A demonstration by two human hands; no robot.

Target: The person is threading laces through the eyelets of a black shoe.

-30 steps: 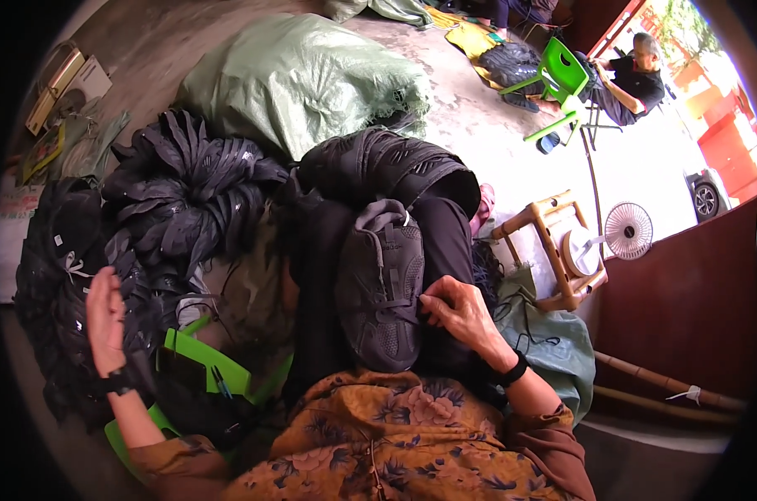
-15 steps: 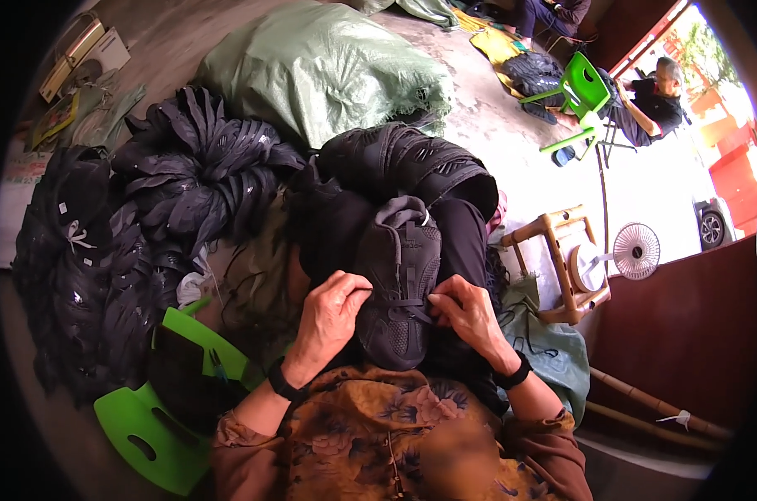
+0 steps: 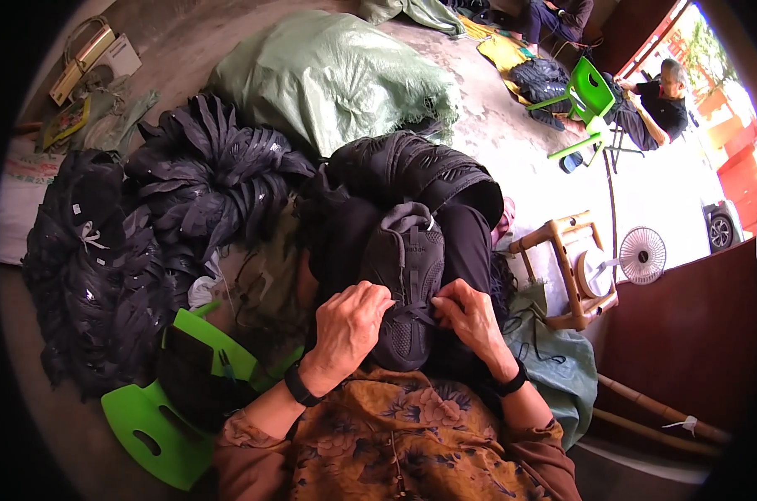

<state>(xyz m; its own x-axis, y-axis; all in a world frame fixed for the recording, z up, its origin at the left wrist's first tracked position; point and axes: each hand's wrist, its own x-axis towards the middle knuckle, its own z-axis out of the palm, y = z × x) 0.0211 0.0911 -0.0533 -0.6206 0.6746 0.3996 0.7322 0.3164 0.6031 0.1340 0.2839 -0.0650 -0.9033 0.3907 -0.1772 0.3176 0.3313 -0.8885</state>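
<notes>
A dark grey-black shoe upper point(image 3: 402, 255) lies on my lap, its collar away from me and its mesh toe toward me. A dark lace point(image 3: 413, 312) runs across its front. On the shoe's left edge, my left hand point(image 3: 352, 324) is closed in a pinch at the lace area; what its fingertips hold is too small to make out. My right hand point(image 3: 472, 319) pinches the lace at the shoe's right side. A stack of more black uppers point(image 3: 420, 171) rests across my knees beyond the shoe.
Bundled black uppers point(image 3: 99, 275) are heaped at the left, near a green chair point(image 3: 157, 447). A pale green sack point(image 3: 337, 79) lies ahead. At the right stand a bamboo stool point(image 3: 535, 242) and a small white fan point(image 3: 643, 255). Other people point(image 3: 664, 104) sit at the far right.
My left hand has moved right, from beside the shoe onto its left edge. My right hand stays pinched at the shoe's right side. The whole view has shifted slightly.
</notes>
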